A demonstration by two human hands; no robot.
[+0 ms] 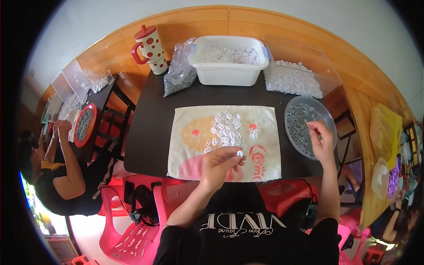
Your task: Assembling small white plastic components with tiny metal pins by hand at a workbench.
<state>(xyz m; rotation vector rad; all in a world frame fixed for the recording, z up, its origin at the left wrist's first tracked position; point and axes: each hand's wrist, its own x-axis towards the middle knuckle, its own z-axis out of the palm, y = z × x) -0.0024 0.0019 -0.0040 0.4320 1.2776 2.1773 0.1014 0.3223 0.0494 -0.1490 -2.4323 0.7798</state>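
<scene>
- Left hand [217, 165]: positioned over the lower part of the printed towel [270, 117]. Thumb and index finger are closed in a narrow pinch on one small white piece [240, 153], which projects at the fingertips.
- Right hand [323, 140]: positioned at the round clear tray [326, 113], to the right of the towel. Thumb and index fingertips are close together; whether a part sits between them cannot be told.
- Tray contents: thin grey metal parts [297, 127], lying loose.
- Main pile of white oval pieces [227, 128]: on the middle of the towel, beyond the left hand.
- Small cluster of white pieces [254, 134]: on the towel, just right of the main pile.
- Dark table [152, 128]: supports the towel and the tray.
- Far side of the table, left to right: red-dotted tumbler [153, 53] with red lid and handle; clear bag of grey parts [179, 81]; white tub [227, 74] containing white pieces; clear bag of white pieces [292, 80].
- Left side: a co-worker's hands [64, 125] are near a red tray [79, 144] of grey parts.
</scene>
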